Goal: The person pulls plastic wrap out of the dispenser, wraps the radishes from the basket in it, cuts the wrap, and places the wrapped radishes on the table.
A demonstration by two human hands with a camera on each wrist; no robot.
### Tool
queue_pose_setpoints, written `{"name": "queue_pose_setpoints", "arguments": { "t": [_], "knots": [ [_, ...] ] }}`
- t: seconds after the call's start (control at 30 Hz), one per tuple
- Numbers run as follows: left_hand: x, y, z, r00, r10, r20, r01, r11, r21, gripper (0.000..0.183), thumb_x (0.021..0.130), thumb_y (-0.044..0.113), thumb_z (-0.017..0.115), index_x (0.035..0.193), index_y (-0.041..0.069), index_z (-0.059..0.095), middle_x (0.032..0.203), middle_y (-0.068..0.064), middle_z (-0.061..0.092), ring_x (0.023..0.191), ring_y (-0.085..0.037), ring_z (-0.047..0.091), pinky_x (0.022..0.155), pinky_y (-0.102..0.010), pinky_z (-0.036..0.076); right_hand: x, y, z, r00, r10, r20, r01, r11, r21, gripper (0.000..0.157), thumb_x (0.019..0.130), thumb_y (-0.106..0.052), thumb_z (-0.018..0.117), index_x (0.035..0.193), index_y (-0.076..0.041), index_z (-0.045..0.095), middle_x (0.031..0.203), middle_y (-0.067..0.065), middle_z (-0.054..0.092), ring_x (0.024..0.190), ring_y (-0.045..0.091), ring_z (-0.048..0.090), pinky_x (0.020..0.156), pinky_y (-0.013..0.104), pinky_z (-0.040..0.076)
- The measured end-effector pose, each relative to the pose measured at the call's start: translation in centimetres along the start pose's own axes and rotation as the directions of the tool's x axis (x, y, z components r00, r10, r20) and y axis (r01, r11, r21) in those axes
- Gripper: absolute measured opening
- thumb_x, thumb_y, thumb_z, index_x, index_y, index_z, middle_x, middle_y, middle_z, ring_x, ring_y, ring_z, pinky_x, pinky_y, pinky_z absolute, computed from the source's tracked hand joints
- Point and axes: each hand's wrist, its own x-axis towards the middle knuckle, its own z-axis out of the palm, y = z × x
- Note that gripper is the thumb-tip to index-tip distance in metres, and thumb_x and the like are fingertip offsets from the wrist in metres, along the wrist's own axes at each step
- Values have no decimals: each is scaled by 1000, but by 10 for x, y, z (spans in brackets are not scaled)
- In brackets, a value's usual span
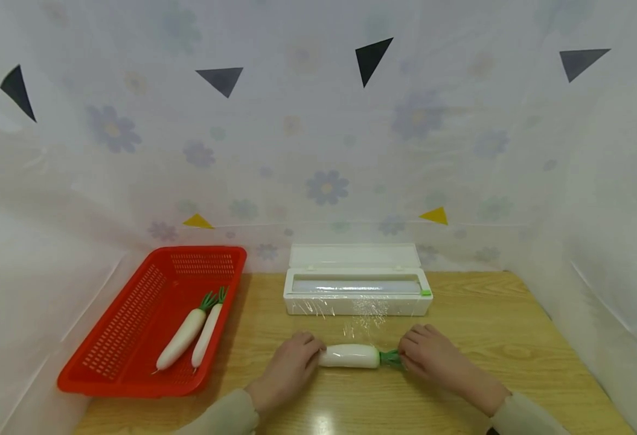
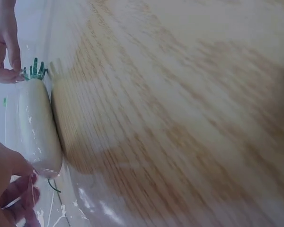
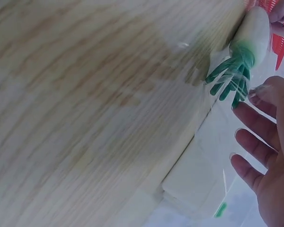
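A white radish with green leaves lies crosswise near the front of the table, clear cling film stretched over it from the box behind. At the root end, my left hand pinches the film between thumb and fingers; loose film hangs around those fingers in the left wrist view. Beside the leaves, my right hand pinches film with thumb and forefinger. Its other fingers are spread in the right wrist view. The thin root tip shows past the radish's end.
A white cling film box stands at the back with its lid raised and a roll inside. To the left, a red plastic basket holds two more radishes. A patterned white sheet closes off the back and sides.
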Motion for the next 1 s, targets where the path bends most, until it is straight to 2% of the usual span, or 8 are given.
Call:
{"name": "queue_pose_setpoints", "arguments": {
  "t": [0.27,0.37,0.43,0.53,0.6,0.67,0.77,1.0],
  "knots": [
    [3,-5,7,998,-9,-56,10,1000,21,10,92,4,73,100,10,74,91,-1,68,85,-18,62,75,-34,51,2,2,-2,1000,-12,7,12,1000,4,27,79,-4,85,92,-19,66,87,-13,61,82,7,53,71,27,44],
    [4,-5,8,995,-1,-95,7,998,64,14,91,2,73,103,9,74,97,-2,68,91,-20,64,79,-37,52,2,2,-2,1000,-23,1,23,1000,13,29,79,-3,85,92,-19,66,86,-12,61,82,8,53,70,27,43],
    [4,-1,8,994,41,-103,-27,991,129,19,89,3,74,106,10,74,102,-3,68,97,-21,64,85,-38,53,3,2,-3,1000,-23,2,23,1000,15,29,79,-3,85,92,-20,66,86,-12,61,82,8,53,70,27,43],
    [4,9,7,981,183,-67,-157,946,284,23,88,8,77,110,14,74,108,0,67,101,-19,63,89,-37,53,4,2,-3,1000,-10,10,10,1000,10,28,79,-5,86,92,-20,66,86,-12,62,82,8,54,70,28,44],
    [3,17,7,958,287,-17,-257,882,395,26,86,11,79,111,16,73,109,3,67,101,-17,63,88,-35,53,4,3,-2,1000,-1,15,1,1000,0,27,78,-6,87,91,-20,67,85,-12,63,82,8,55,69,28,45],
    [2,24,9,940,339,34,-314,822,475,29,86,14,79,114,17,72,111,4,68,101,-15,63,86,-31,52,4,4,-1,1000,6,19,-6,1000,-10,27,78,-7,87,91,-20,67,85,-12,63,82,9,55,70,29,45],
    [1,30,12,944,320,83,-313,787,532,34,85,14,79,119,15,72,115,4,70,102,-14,65,86,-29,52,5,5,-2,999,14,32,-14,1000,-19,26,79,-8,86,91,-20,67,85,-12,63,82,9,55,70,29,46],
    [2,29,14,969,219,114,-246,818,520,36,89,12,76,125,13,69,121,1,71,107,-15,66,88,-33,53,13,-6,-11,997,62,50,-60,997,-42,19,85,-11,83,94,-18,69,86,-10,66,82,10,56,75,35,49]
  ]
}}
